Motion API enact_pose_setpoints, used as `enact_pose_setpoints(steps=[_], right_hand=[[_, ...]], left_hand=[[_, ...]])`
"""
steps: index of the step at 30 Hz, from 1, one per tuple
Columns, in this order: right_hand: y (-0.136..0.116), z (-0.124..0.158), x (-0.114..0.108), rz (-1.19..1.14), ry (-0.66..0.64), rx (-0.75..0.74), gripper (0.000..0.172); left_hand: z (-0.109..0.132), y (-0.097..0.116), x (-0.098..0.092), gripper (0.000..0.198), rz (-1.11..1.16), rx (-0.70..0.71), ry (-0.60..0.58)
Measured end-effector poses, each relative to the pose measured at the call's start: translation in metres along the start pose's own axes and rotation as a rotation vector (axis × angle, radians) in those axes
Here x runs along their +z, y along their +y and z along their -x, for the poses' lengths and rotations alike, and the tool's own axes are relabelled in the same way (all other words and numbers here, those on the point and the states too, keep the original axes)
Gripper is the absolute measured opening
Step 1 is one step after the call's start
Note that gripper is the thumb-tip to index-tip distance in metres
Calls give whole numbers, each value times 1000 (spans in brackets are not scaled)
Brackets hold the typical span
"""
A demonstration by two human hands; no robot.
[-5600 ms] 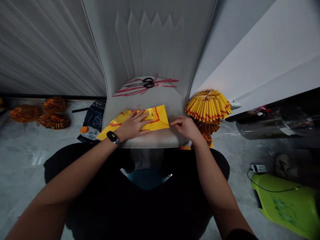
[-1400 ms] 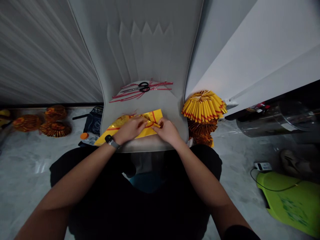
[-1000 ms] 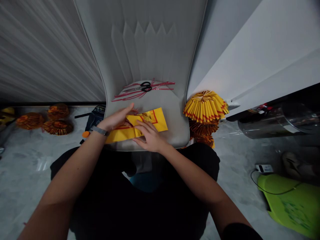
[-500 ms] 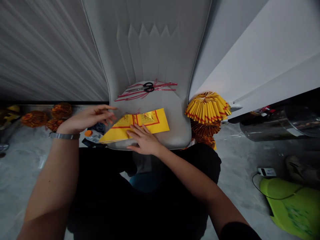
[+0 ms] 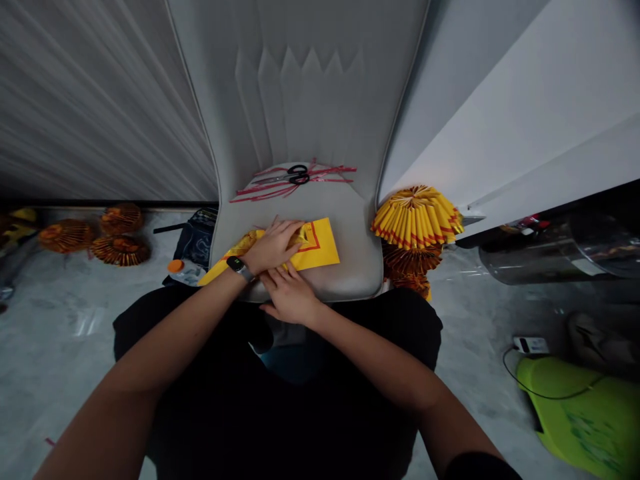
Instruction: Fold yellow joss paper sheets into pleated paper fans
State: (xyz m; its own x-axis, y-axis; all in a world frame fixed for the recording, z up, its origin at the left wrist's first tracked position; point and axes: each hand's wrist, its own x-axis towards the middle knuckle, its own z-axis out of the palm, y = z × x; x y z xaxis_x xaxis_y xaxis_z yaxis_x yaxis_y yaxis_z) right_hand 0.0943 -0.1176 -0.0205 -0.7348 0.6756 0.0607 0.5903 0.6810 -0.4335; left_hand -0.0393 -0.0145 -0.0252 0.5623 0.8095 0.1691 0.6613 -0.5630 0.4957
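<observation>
Yellow paper with red borders and gold foil lies on the grey chair seat, its left part folded to a slant. Across its middle my left hand, with a band on the wrist, rests flat, fingers stretched to the right. My right hand is just below, fingers spread against the paper's near edge and close to the left hand. The hands hide the paper's centre. Behind the paper, black-handled scissors lie on several thin red strips.
Pleated yellow paper rosettes are stacked right of the chair. Several darker pleated ones sit on the floor at left. An orange-capped bottle and a dark bag are beside the seat. A green object stands at lower right.
My left hand has come in from the left of the paper and down onto its middle. My right hand has shifted slightly toward me. The paper stays in place.
</observation>
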Motion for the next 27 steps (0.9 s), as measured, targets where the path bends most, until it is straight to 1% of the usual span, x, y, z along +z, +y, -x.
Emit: enact_pose_setpoints(steps=[1, 2, 3, 4, 5, 6, 8, 9, 10, 11, 13, 15, 18, 20, 22, 27], right_hand=[[5, 3, -4, -32, 6, -57, 59], [12, 6, -8, -68, 22, -105, 44], [20, 10, -15, -105, 61, -136, 29], [29, 14, -22, -142, 126, -131, 20], [38, 18, -31, -169, 228, -79, 24], [48, 22, -41, -188, 369, -16, 27], [66, 31, -61, -225, 639, 148, 26], [74, 36, -69, -216, 715, 218, 26], [80, 40, -75, -208, 729, 267, 27], [84, 43, -79, -211, 716, 293, 28], [90, 49, -79, -231, 617, 286, 29], [92, 52, -71, -243, 503, 234, 26], [94, 53, -55, -209, 387, 170, 24], [95, 53, -48, -199, 359, 155, 23], [98, 52, -45, -215, 350, 152, 23], [102, 51, -52, -254, 357, 193, 22]], left_hand=[[2, -2, 0, 52, 2, 1, 10], [4, -4, 0, 53, 5, 2, 19], [7, -5, 1, 53, 9, 5, 28], [9, -5, 1, 54, 12, 10, 35], [10, -5, 2, 54, 15, 20, 44], [12, -5, 2, 54, 17, 33, 55], [15, -3, 1, 52, 15, 53, 83], [17, -1, 0, 49, 9, 57, 100], [18, 1, -2, 44, 1, 60, 114], [18, 2, -4, 39, -8, 62, 121], [19, 5, -8, 26, -30, 71, 118], [20, 5, -10, 19, -47, 93, 96], [21, 4, -9, 19, -39, 117, 97], [23, 3, -7, 20, -16, 111, 131], [25, 3, -5, 22, 15, 100, 162], [28, 1, -3, 14, 57, 89, 189]])
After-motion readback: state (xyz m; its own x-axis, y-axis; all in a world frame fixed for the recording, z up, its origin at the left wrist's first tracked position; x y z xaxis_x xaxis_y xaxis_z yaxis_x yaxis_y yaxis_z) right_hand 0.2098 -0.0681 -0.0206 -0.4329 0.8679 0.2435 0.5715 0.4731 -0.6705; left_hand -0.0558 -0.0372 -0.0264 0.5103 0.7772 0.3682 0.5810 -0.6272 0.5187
